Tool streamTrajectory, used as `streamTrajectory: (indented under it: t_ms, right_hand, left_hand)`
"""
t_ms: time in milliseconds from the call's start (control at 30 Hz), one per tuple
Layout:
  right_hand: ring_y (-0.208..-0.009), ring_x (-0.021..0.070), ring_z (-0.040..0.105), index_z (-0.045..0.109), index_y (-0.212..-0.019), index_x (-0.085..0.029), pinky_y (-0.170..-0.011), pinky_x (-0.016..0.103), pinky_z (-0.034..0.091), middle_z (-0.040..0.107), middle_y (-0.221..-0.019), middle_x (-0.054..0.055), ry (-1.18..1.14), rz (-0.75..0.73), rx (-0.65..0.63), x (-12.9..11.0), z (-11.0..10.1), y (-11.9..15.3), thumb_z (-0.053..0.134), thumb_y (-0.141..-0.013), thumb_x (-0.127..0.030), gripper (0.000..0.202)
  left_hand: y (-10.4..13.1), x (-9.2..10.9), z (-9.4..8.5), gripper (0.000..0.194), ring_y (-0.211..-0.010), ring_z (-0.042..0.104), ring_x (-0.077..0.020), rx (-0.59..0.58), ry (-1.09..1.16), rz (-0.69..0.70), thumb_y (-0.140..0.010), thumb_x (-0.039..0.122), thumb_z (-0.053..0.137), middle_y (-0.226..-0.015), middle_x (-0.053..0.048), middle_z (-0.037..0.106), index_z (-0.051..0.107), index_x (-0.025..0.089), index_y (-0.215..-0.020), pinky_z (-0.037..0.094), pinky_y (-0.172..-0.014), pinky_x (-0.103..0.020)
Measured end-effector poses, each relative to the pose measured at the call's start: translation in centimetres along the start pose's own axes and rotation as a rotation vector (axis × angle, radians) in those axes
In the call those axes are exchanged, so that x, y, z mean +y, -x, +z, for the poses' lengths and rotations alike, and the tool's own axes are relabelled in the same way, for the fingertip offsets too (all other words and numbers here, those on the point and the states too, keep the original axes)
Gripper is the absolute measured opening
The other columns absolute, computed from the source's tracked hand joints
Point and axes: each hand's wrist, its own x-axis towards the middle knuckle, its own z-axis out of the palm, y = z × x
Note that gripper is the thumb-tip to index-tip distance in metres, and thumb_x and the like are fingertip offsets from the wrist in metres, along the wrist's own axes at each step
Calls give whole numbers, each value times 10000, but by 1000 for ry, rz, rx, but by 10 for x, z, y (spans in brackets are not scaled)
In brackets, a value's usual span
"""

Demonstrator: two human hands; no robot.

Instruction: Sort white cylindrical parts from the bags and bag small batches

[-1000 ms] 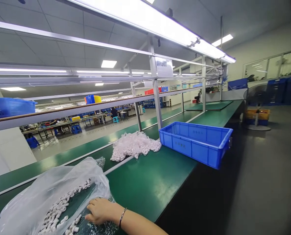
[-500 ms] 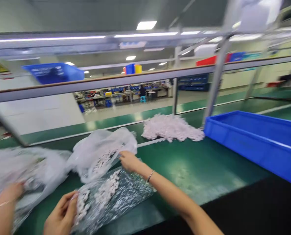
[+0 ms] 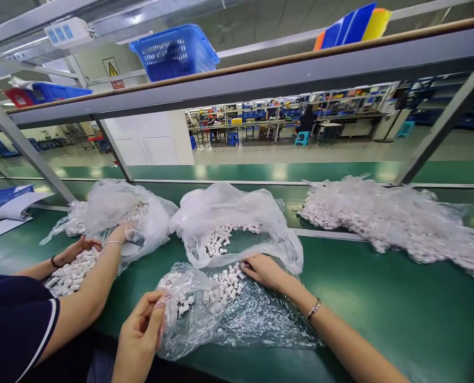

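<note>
A clear plastic bag (image 3: 261, 322) lies on the green tabletop in front of me, with small white plastic parts (image 3: 229, 284) on and inside it. My left hand (image 3: 141, 332) pinches the bag's left edge between thumb and fingers. At the pile's right edge is my right hand (image 3: 269, 272), fingers bent together and tips touching the white parts; what sits between them is hidden. Just behind, a translucent white bag (image 3: 237, 205) stands open, with more of the same parts (image 3: 219, 239) at its mouth.
On the left, a co-worker's hands (image 3: 119, 234) work over another bag (image 3: 157, 207) and a pile of white parts (image 3: 75, 274). A long heap of bagged white parts (image 3: 392, 218) lies at back right. Metal posts (image 3: 444, 127) carry a shelf with a blue basket (image 3: 177, 53).
The view has swung left, bringing the co-worker's arms further in and taking the blue bin out. My right hand has come from the white bag's edge to the parts on the clear bag.
</note>
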Motion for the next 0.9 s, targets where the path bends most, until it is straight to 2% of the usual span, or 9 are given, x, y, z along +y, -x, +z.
streamTrajectory:
  t_ms: [67, 167, 233, 333, 433, 567, 700, 767, 900]
  right_hand:
    - [-858, 85, 571, 598, -1035, -111, -809, 207, 465, 635, -997, 86, -131, 55, -4, 3, -1, 1, 338, -937, -476, 459]
    - [-852, 65, 594, 510, -1141, -104, -751, 181, 482, 613, -1096, 98, -569, 183, -80, 3, -5, 5, 272, -936, -530, 529]
    - [-765, 52, 569, 522, -1105, -97, -697, 171, 454, 618, -1004, 82, -718, 247, -128, -2, -6, 7, 322, -908, -580, 558]
    - [-585, 18, 384, 612, -954, -114, -596, 156, 291, 544, -705, 9, -439, 256, -86, -14, -3, 8, 424, -870, -593, 522]
    - [-579, 12, 312, 658, -952, -140, -594, 169, 189, 517, -657, 3, -231, 226, -31, -23, 1, 6, 506, -849, -504, 408]
    - [-598, 13, 370, 603, -880, -112, -569, 142, 259, 549, -722, 18, -564, 246, -105, -18, -3, 4, 456, -855, -536, 449]
    - [-624, 42, 456, 544, -1045, -137, -538, 164, 387, 554, -814, 31, -984, 335, -179, -8, -11, 3, 301, -873, -630, 576]
    - [-658, 45, 474, 555, -1077, -141, -576, 165, 405, 577, -858, 43, -885, 289, -147, -6, -11, 2, 324, -874, -634, 582]
    - [-736, 59, 478, 623, -968, -142, -681, 173, 350, 623, -893, 58, -339, 112, -32, -7, 2, -3, 445, -873, -564, 468]
  left_hand:
    - [1, 2, 1, 630, -438, 323, -74, 33, 5, 11, -717, 671, 675, -507, 59, 398, 580, 142, -1046, 244, -399, -166]
    - [5, 8, 8, 583, -441, 299, -61, 75, 11, 29, -750, 650, 663, -513, 64, 385, 577, 149, -1035, 232, -410, -155]
    - [6, 11, 13, 594, -435, 295, -60, 75, 11, 18, -747, 657, 661, -511, 64, 381, 578, 145, -1038, 237, -408, -157]
    - [5, 13, 17, 584, -426, 299, -62, 67, -6, 10, -761, 652, 649, -513, 63, 384, 579, 150, -1052, 251, -409, -162]
    - [0, 9, 15, 575, -422, 320, -71, 50, -32, 25, -762, 653, 643, -506, 57, 395, 587, 147, -1029, 263, -404, -170]
    - [-7, 1, 8, 596, -404, 348, -79, 20, -38, 27, -753, 662, 643, -498, 52, 417, 586, 136, -1027, 275, -389, -178]
    - [-9, -1, 7, 576, -396, 350, -78, 11, -33, 27, -769, 643, 639, -496, 55, 417, 580, 137, -1036, 281, -383, -177]
    - [-8, 0, 9, 561, -394, 346, -78, 13, -26, 26, -773, 635, 639, -496, 55, 419, 579, 140, -1030, 278, -379, -177]
    - [-8, 2, 11, 530, -398, 346, -74, 30, -11, 35, -783, 619, 643, -498, 56, 420, 577, 147, -1016, 281, -382, -173]
